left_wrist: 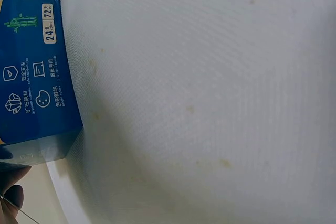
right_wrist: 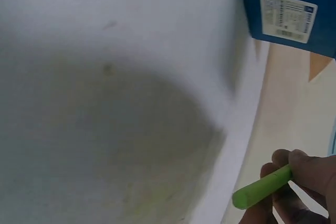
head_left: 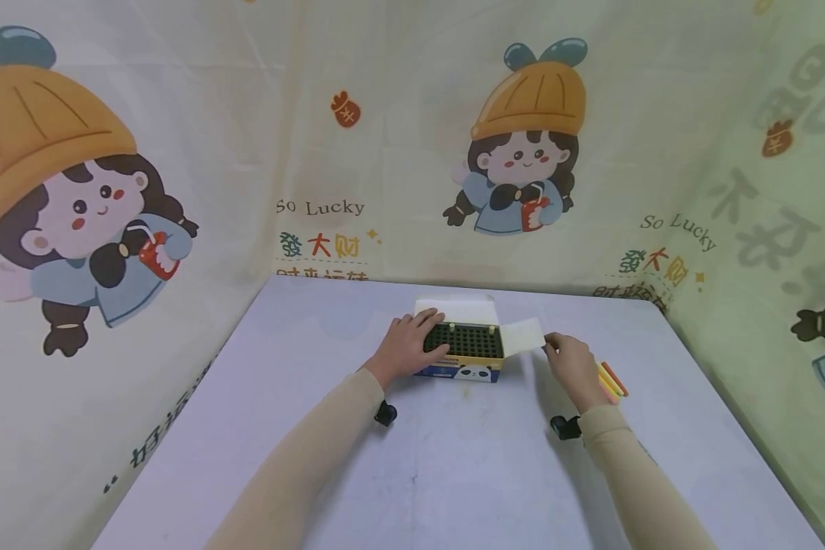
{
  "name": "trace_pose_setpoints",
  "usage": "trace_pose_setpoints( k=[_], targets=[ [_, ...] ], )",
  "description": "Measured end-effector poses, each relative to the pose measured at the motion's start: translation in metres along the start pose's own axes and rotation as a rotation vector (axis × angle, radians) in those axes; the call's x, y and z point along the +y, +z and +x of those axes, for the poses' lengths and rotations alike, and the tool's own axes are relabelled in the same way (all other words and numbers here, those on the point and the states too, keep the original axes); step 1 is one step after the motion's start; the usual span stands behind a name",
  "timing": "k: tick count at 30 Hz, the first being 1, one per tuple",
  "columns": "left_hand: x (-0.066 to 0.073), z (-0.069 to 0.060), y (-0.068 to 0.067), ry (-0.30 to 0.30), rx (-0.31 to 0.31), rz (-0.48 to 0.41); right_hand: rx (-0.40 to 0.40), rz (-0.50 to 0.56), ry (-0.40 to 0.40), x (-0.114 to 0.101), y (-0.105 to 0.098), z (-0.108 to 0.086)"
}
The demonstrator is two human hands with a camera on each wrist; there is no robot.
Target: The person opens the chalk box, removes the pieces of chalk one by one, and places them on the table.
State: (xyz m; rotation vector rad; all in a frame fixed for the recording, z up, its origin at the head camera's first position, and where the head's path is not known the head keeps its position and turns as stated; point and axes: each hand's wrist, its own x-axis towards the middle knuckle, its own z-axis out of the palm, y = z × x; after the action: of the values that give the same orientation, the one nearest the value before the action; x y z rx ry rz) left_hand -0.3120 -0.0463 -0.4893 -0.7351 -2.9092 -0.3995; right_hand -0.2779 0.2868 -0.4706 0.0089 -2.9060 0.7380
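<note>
A blue and yellow chalk box (head_left: 454, 370) with a panda on its front stands on the table, its lid raised at the back and a white side flap (head_left: 524, 336) folded out to the right. Two pale chalk ends (head_left: 491, 331) rise from its black holed tray (head_left: 469, 342). My left hand (head_left: 404, 344) holds the box's left end, thumb near the front edge and fingers towards the back. In the right wrist view, my right hand (right_wrist: 304, 187) pinches a green chalk stick (right_wrist: 262, 187). That hand (head_left: 572, 370) is beside the tip of the flap in the head view.
Several loose chalk sticks (head_left: 613, 380), among them orange, yellow and pink ones, lie right of my right hand, partly hidden by it. The white table (head_left: 412, 473) meets a printed cloth backdrop (head_left: 412, 153) behind and at both sides.
</note>
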Motion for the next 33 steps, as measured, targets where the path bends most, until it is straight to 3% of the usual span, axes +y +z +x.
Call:
trace_pose_setpoints(
  k=[5, 14, 24, 33],
  targets=[
    [0.001, 0.000, 0.000, -0.003, 0.000, 0.001, -0.021, -0.031, -0.022, 0.010, 0.005, -0.004],
    [0.003, 0.000, -0.003, -0.003, -0.005, -0.001, -0.058, -0.052, 0.052, 0.023, 0.004, -0.007],
    [0.001, 0.001, -0.001, -0.012, -0.019, -0.002, -0.007, -0.065, 0.119, 0.039, 0.001, -0.007],
    [0.000, 0.000, 0.000, -0.009, -0.009, -0.008, -0.017, -0.022, 0.169, 0.049, -0.002, -0.008]
  ],
)
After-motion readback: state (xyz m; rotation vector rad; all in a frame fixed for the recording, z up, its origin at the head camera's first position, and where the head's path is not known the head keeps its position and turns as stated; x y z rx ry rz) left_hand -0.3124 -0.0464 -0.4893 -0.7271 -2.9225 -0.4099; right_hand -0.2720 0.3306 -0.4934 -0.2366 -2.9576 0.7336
